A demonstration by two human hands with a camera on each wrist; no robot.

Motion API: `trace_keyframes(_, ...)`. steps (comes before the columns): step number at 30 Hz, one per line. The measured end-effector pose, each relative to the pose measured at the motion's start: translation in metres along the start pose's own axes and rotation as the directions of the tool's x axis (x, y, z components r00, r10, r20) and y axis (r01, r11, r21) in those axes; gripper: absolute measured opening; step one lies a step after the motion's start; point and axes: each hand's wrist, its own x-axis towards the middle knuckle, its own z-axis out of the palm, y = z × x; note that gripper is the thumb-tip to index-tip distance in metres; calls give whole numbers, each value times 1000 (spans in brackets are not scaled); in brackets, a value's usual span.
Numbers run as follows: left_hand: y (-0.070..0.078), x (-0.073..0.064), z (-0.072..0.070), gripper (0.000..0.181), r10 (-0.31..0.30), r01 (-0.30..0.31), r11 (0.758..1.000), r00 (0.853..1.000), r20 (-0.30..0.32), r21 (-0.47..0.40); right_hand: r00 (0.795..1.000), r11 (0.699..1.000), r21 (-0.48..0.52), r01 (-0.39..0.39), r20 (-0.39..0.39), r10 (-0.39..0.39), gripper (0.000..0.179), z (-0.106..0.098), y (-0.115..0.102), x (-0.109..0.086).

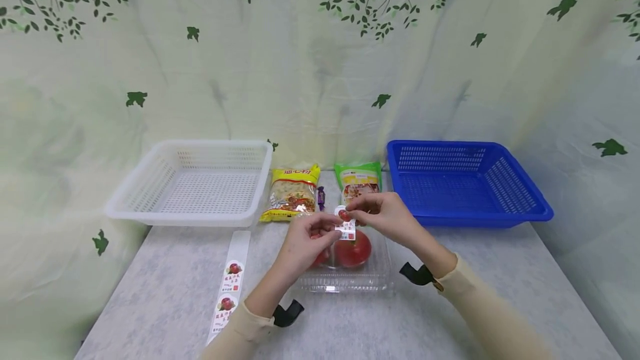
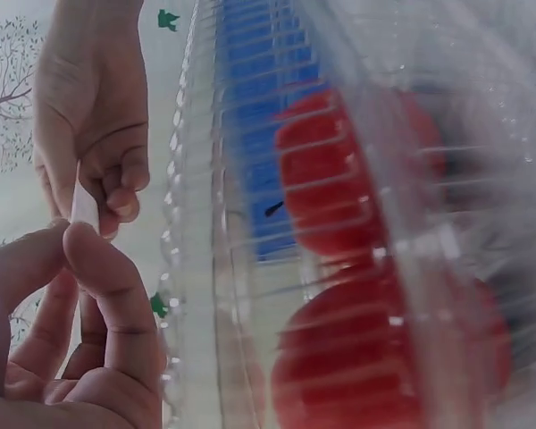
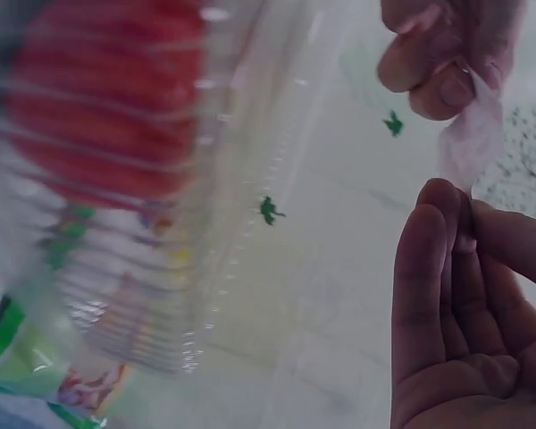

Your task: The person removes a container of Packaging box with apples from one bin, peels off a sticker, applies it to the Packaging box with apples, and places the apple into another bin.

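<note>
Above a clear plastic box [image 1: 345, 282], both hands hold one small white sticker [image 1: 346, 230] printed with red fruit. My left hand [image 1: 309, 240] pinches its left edge between thumb and forefinger, while my right hand [image 1: 384, 216] pinches its upper right part. In the left wrist view the sticker [image 2: 85, 207] is seen nearly edge-on between the fingertips. From the right wrist the sticker [image 3: 472, 141] looks thin and slightly bent. Inside the box lie red round fruits [image 1: 353, 249], one partly hidden by my left hand.
A strip of matching stickers [image 1: 233, 276] lies on the table to the left. Behind stand a white basket [image 1: 190, 218], a yellow pasta bag [image 1: 292, 190], a small purple-wrapped item [image 1: 321, 198], a green-topped bag [image 1: 359, 174] and a blue basket [image 1: 470, 218].
</note>
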Motion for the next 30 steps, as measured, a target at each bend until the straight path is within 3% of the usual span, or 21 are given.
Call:
trace_keyframes(6, -7, -6, -1, 16, -67, 69, 993, 997, -23, 91, 998, 998, -60, 17, 57, -13, 9, 7, 17, 2)
trace_keyframes(11, -12, -8, -2, 14, -102, 102, 987, 995, -11, 122, 994, 998, 45, -42, 104, 37, 15, 13, 28, 2)
trace_keyframes(16, -15, -9, -4, 15, -87, 81, 981, 996, 27, 179, 989, 992, 87, -90, 123, 79, 18, 18, 37, 2)
trace_keyframes(22, -14, -9, -6, 15, -70, 57, 954, 997, 37, 295, 996, 1000, -15, -11, 89, 12, 12, 27, 42, 2)
trace_keyframes(26, -15, -8, -5, 13, -32, 14, 931, 999, 43, 366, 996, 993, -107, 53, 79, -45, 9, 31, 39, 1)
trace_keyframes(30, -16, -7, -4, 12, 0, -19, 903, 999, 45, 429, 996, 981, -179, 70, 68, -59, 7, 34, 37, 1)
